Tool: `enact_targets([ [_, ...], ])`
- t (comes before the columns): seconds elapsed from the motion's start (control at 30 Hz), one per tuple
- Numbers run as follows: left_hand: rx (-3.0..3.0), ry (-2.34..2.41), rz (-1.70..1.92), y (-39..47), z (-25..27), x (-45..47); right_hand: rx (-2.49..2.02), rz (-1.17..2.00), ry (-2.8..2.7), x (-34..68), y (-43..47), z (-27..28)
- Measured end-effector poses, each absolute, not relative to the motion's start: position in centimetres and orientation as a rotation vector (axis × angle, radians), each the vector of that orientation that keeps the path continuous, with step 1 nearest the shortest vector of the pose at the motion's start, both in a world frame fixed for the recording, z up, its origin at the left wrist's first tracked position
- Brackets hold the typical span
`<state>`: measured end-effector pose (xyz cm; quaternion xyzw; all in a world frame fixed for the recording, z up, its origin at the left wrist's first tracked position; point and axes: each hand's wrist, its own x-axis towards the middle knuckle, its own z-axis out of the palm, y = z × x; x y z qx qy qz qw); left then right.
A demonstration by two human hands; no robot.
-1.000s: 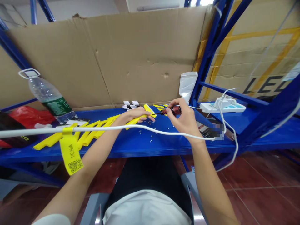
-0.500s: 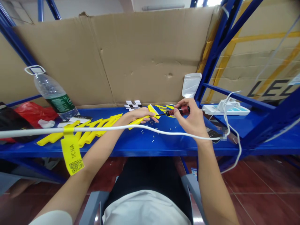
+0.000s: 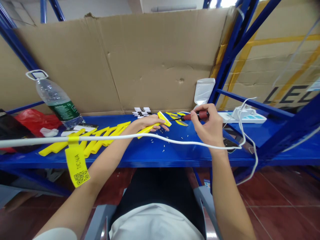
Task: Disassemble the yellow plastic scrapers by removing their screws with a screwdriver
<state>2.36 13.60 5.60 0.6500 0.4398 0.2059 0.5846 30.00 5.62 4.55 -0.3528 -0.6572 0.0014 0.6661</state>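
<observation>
My left hand (image 3: 152, 123) is closed around the handle of a yellow scraper (image 3: 163, 118), its wide head pointing up and to the right. In my right hand (image 3: 208, 125) is a screwdriver (image 3: 191, 116) with a red and black handle. Its dark shaft points left at the scraper's head; whether the tip touches it, I cannot tell. Several small screws (image 3: 163, 146) lie scattered on the blue shelf (image 3: 140, 153) below my hands. Just behind the screwdriver lie more yellow pieces (image 3: 178, 120). Several yellow handles (image 3: 100, 140) rest in a row beside my left forearm.
A white cable (image 3: 175, 141) with a yellow tag (image 3: 77, 166) runs across the view in front of my arms. Small white and black pieces (image 3: 141, 112) are stacked at the cardboard (image 3: 160, 60). A plastic bottle (image 3: 60, 100) leans at left; a power strip (image 3: 252, 117) lies at right.
My right hand has drawn back a little to the right with the screwdriver, whose shaft now shows more. My left hand and the scraper have stayed nearly still.
</observation>
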Motion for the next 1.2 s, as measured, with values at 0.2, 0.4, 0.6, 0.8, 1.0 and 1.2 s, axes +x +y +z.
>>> enact_targets([
  [0.2, 1.578, 0.949, 0.513, 13.7, 5.4, 2.6, -0.763, -0.017, -1.436, 29.1, 5.5, 4.5],
  [0.4, 1.669, 0.955, 0.501, 13.0, 5.6, 3.1, -0.754, 0.026, -1.470, 28.7, 5.5, 4.3],
  [0.6, 1.669, 0.949, 0.521, 13.3, 5.1, 3.4, -0.768, 0.028, -1.482, 28.7, 5.4, 4.4],
  [0.8, 1.693, 1.015, 0.518, 12.3, 5.6, 3.8, -0.809, -0.072, -1.560, 28.6, 4.6, 4.8],
  [1.0, 1.743, 1.041, 0.520, 11.5, 5.7, 4.7, -0.787, -0.174, -1.585, 28.5, 3.5, 5.3],
  [1.2, 1.702, 1.060, 0.556, 11.4, 5.5, 5.1, -0.695, -0.173, -1.675, 28.9, 2.9, 5.6],
])
